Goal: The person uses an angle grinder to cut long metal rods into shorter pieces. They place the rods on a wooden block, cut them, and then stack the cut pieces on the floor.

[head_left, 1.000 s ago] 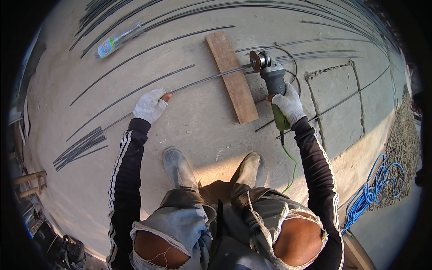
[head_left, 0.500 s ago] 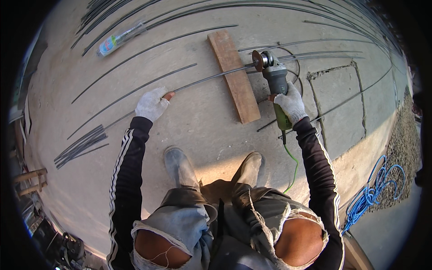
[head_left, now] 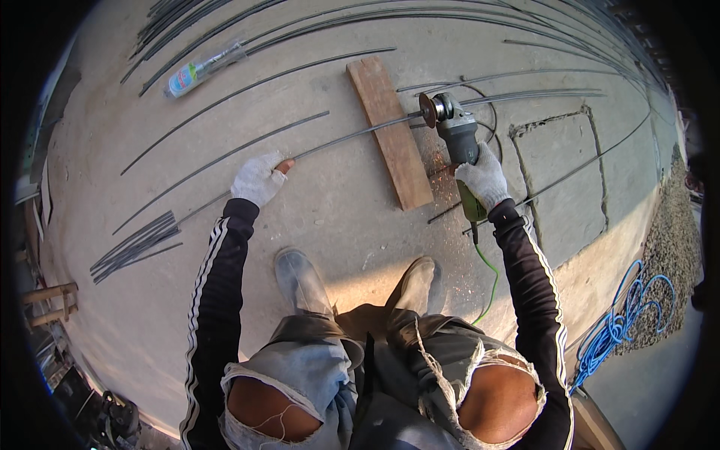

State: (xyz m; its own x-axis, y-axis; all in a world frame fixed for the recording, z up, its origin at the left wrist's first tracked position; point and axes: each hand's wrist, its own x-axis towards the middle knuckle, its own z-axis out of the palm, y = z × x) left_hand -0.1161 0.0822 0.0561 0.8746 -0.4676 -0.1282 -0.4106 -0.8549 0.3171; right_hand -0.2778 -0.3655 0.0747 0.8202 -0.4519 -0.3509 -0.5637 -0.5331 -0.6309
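Observation:
My left hand (head_left: pixel 259 180), in a white fingerless-tipped glove, is closed around a thin steel rod (head_left: pixel 337 141). The rod lies across a wooden plank (head_left: pixel 390 135) and runs right to the disc of an angle grinder (head_left: pixel 457 136). My right hand (head_left: pixel 484 180), gloved the same way, grips the grinder's green and dark body. Its cutting disc (head_left: pixel 430 110) stands at the rod just beyond the plank's right edge, and orange sparks (head_left: pixel 441 169) fall toward my boots. A green cord (head_left: pixel 489 279) trails from the grinder's rear.
Cut rods (head_left: pixel 139 244) lie bunched at the left, with longer rods (head_left: pixel 315 24) along the far side. A plastic bottle (head_left: pixel 182 79) lies at the far left. Blue hose or rope (head_left: pixel 619 319) sits coiled by gravel (head_left: pixel 671 255) at the right. A rough square outline (head_left: pixel 562 176) marks the concrete.
Sparks now spray down from the disc, where none showed before. The grinder has dipped slightly toward me, and my left hand has shifted a little to the right.

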